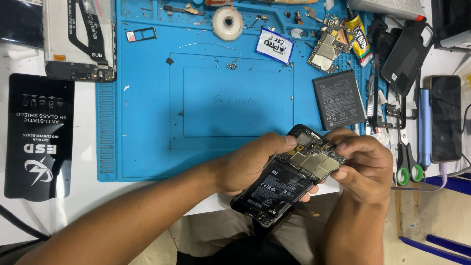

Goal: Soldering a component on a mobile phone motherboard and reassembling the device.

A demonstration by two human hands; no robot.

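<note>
Cradling an opened smartphone (287, 181) off the mat's near edge, the left hand (250, 164) clamps its side to steady it; the right hand (365, 167) pinches the exposed motherboard (316, 162) (just above the fitted battery (279, 184)) at the top corner.

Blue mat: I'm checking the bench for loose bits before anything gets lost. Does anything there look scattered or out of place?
Yes. A small cluster of tiny screws lies loose on the blue mat, not in any tray. More specks and debris are strewn along the mat's top edge beside the tape roll.
</note>
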